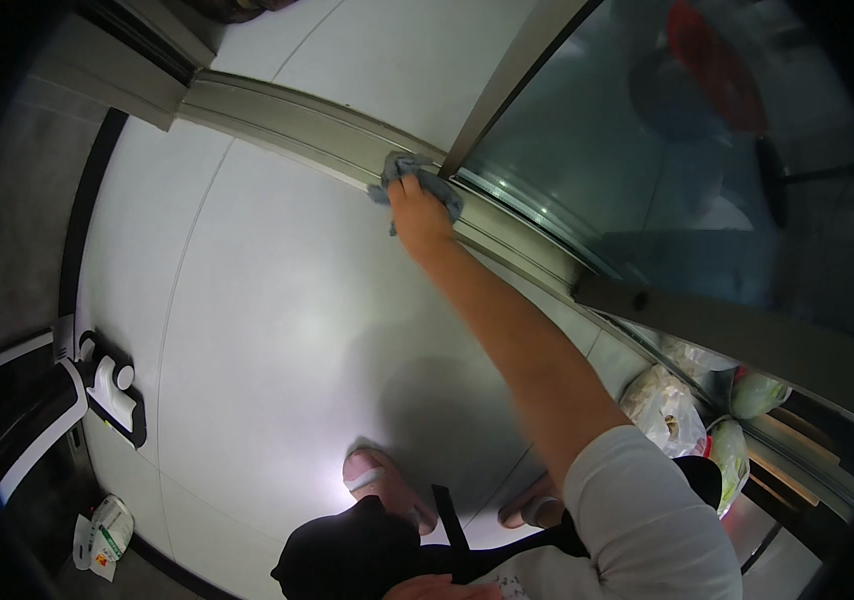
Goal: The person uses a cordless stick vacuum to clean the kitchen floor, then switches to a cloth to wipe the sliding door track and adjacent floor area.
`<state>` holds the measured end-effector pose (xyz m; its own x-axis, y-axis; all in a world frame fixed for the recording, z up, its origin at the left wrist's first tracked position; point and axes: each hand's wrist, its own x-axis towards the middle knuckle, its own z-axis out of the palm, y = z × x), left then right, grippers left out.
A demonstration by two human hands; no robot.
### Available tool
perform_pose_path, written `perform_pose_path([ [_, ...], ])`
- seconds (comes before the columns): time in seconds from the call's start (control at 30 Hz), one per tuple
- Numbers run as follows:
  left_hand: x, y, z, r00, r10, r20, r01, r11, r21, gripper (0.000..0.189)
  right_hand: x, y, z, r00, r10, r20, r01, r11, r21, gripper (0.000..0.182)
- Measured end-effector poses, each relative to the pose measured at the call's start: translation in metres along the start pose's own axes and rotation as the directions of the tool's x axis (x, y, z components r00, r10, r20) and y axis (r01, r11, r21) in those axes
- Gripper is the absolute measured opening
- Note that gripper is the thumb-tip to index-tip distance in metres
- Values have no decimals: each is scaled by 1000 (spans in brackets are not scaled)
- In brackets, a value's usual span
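Observation:
My right hand (419, 210) is closed on a crumpled grey cloth (442, 193) and presses it onto the metal sliding-door track (337, 142) set across the floor. The cloth lies right beside the bottom corner of the glass door panel (622, 165); part of it is hidden under my fingers. At the bottom edge of the view, against my dark clothing, a partly cut-off skin-toned shape looks like my left hand (438, 589); its fingers cannot be made out.
My feet in pink slippers (389, 484) stand on pale floor tiles (269, 300). On the left is a white-and-black floor-cleaner head (116, 394), with a printed packet (108, 529) below it. Plastic bags (663, 409) of produce stand at the right, by a shelf unit.

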<state>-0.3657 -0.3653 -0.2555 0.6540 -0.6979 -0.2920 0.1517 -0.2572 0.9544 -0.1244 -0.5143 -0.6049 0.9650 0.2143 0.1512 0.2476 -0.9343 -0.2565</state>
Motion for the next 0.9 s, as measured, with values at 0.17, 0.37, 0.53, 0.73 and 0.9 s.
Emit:
perform_pose_path([
  [0.17,-1,-1,10,1000,-4,-24,6,997,80,44,-125,48,-29,947,109,303,-134,989,63,23],
  [0.37,2,-5,10,1000,11,28,-13,997,70,44,-267,130,-83,947,301,113,-276,942,-192,36],
  [0.53,8,-3,7,990,40,132,-39,999,-12,46,-226,86,-52,927,375,16,-372,924,-87,36],
  [0.73,3,-8,23,986,134,103,-141,988,60,50,-144,32,-34,986,164,15,-164,979,124,43],
  [0.9,20,14,38,996,-9,83,2,996,87,44,-154,85,-65,887,-444,123,440,896,60,49],
])
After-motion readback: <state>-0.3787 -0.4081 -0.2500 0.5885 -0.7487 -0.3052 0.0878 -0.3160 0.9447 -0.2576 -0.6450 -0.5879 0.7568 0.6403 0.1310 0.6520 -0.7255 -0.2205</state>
